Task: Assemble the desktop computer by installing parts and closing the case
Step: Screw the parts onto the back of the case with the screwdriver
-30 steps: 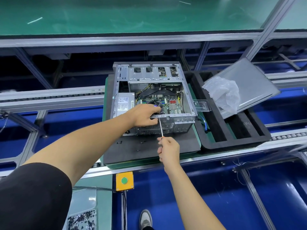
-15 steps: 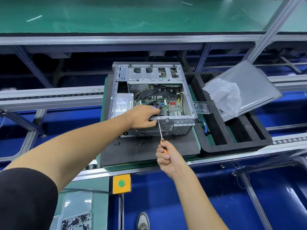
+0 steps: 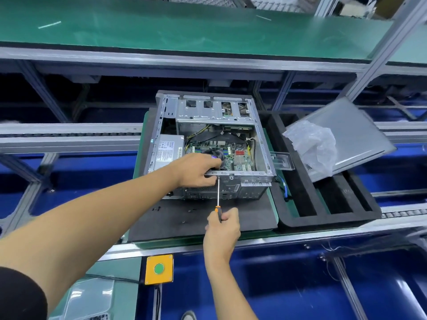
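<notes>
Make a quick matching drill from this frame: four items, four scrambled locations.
Items:
1. screwdriver
2. side panel
3. green button
4. power supply

Locations:
A. inside the case, left side
B. on a yellow box below the conveyor edge
C. leaning on the black foam tray
D. gripped by the right hand

Pairs: 1-D, 2-C, 3-B, 4-A

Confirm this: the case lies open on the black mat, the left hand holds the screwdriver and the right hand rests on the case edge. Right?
Not quite. The head view shows the hands swapped: the right hand grips the screwdriver, and the left hand rests on the case edge. The case does lie open on the black mat.
</notes>
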A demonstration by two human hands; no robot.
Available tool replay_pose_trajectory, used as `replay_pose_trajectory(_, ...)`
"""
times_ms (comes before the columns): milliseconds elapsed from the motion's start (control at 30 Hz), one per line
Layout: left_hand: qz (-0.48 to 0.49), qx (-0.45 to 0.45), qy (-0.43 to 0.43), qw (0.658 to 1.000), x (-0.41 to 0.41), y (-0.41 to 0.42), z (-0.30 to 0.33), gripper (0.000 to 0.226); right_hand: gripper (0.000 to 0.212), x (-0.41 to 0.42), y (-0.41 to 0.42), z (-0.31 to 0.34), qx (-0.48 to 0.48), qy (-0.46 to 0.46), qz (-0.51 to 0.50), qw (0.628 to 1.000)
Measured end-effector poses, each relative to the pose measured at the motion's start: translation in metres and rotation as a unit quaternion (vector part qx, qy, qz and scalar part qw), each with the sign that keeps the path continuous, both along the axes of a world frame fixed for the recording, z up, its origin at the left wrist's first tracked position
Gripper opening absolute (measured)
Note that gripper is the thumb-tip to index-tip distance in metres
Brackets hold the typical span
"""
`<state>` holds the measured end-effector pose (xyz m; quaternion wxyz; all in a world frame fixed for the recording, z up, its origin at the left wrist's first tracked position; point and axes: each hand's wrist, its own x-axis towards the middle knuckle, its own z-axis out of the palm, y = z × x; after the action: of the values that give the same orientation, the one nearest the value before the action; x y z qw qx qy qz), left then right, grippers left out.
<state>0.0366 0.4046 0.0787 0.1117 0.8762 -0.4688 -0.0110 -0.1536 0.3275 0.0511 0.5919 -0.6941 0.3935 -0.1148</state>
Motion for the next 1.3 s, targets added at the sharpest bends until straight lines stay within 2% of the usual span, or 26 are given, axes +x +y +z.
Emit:
replay_pose_trajectory(33,-0.001,0.000,-0.001,1.000,0.000,0.000,0.000,0.023,0.022,0.001,0.001,0.000,0.049,-0.008,-0.003,0.999)
replay_pose_trajectory(100,-0.007,0.000,-0.008,1.000,-0.001,0.000,0.001,0.022,0.022,0.004,-0.003,0.002,0.216,-0.008,-0.011,0.976)
replay_pose_trajectory(133,-0.009,0.001,-0.012,1.000,-0.001,0.001,0.002,0.022,0.023,0.005,-0.007,0.006,0.325,-0.006,-0.011,0.946)
replay_pose_trajectory(200,-0.015,0.004,-0.022,1.000,0.000,0.001,0.001,0.026,0.023,0.004,-0.019,0.011,0.532,-0.006,-0.008,0.847)
replay_pose_trajectory(233,-0.016,0.006,-0.024,1.000,0.000,0.002,0.000,0.028,0.023,0.004,-0.024,0.013,0.596,-0.007,-0.012,0.803)
replay_pose_trajectory(267,-0.015,0.009,-0.027,0.999,0.000,0.002,0.000,0.028,0.022,0.004,-0.028,0.014,0.618,-0.005,-0.012,0.786)
replay_pose_trajectory(300,-0.013,0.009,-0.030,0.999,0.000,0.002,-0.001,0.028,0.019,0.003,-0.032,0.014,0.608,-0.002,-0.011,0.794)
replay_pose_trajectory(367,-0.011,0.006,-0.030,0.999,0.000,0.001,-0.003,0.026,0.007,0.002,-0.035,0.015,0.517,0.016,-0.006,0.856)
replay_pose_trajectory(400,-0.012,0.004,-0.029,0.999,0.000,0.001,-0.003,0.024,0.003,0.002,-0.035,0.014,0.453,0.026,0.002,0.891)
replay_pose_trajectory(500,-0.013,-0.001,-0.026,1.000,0.000,0.002,-0.005,0.022,0.016,0.000,-0.026,0.008,0.203,0.034,0.023,0.978)
replay_pose_trajectory(567,-0.012,-0.008,-0.021,1.000,0.000,0.002,-0.005,0.023,0.009,0.000,-0.020,0.000,0.026,0.027,0.030,0.999)
replay_pose_trajectory(600,-0.013,-0.012,-0.019,1.000,0.000,0.002,-0.005,0.024,0.013,-0.001,-0.019,-0.002,-0.040,0.030,0.032,0.998)
replay_pose_trajectory(667,-0.014,-0.018,-0.017,1.000,-0.001,0.002,-0.004,0.025,0.024,-0.003,-0.018,-0.004,-0.111,0.030,0.050,0.992)
replay_pose_trajectory(700,-0.013,-0.019,-0.018,1.000,-0.002,0.001,-0.003,0.023,0.025,-0.003,-0.019,-0.004,-0.070,0.022,0.060,0.995)
replay_pose_trajectory(733,-0.012,-0.020,-0.021,1.000,-0.002,0.001,-0.003,0.020,0.024,-0.001,-0.023,-0.002,0.032,0.011,0.059,0.998)
replay_pose_trajectory(767,-0.013,-0.017,-0.026,0.999,-0.002,0.001,-0.003,0.019,0.023,0.001,-0.027,0.003,0.185,0.012,0.049,0.981)
replay_pose_trajectory(800,-0.016,-0.017,-0.033,0.999,-0.002,0.001,-0.003,0.020,0.022,0.004,-0.032,0.010,0.362,0.018,0.037,0.931)
replay_pose_trajectory(833,-0.019,-0.020,-0.035,0.999,-0.002,0.002,-0.003,0.019,0.021,0.005,-0.038,0.016,0.510,0.025,0.025,0.860)
replay_pose_trajectory(867,-0.023,-0.027,-0.035,0.999,-0.002,0.002,-0.003,0.019,0.018,0.007,-0.044,0.019,0.597,0.031,0.013,0.802)
replay_pose_trajectory(900,-0.025,-0.032,-0.034,0.999,-0.002,0.002,-0.003,0.024,0.017,0.007,-0.049,0.023,0.627,0.036,0.013,0.778)
replay_pose_trajectory(933,-0.027,-0.035,-0.033,0.998,-0.003,0.002,-0.002,0.030,0.017,0.007,-0.050,0.025,0.617,0.036,0.022,0.786)
replay_pose_trajectory(1033,-0.024,-0.036,-0.023,0.999,-0.005,0.002,-0.001,0.029,0.016,0.004,-0.041,0.027,0.477,0.049,0.053,0.876)
replay_pose_trajectory(1100,-0.019,-0.028,-0.020,0.999,-0.005,0.002,0.000,0.026,0.019,0.005,-0.032,0.024,0.393,0.065,0.063,0.915)
replay_pose_trajectory(1200,-0.013,-0.028,-0.023,0.999,-0.006,0.002,0.000,0.024,0.027,0.004,-0.022,0.017,0.311,0.072,0.047,0.947)
replay_pose_trajectory(1300,-0.008,-0.029,-0.030,0.999,-0.007,0.002,0.000,0.027,0.002,0.000,-0.015,0.006,0.248,0.024,0.037,0.968)
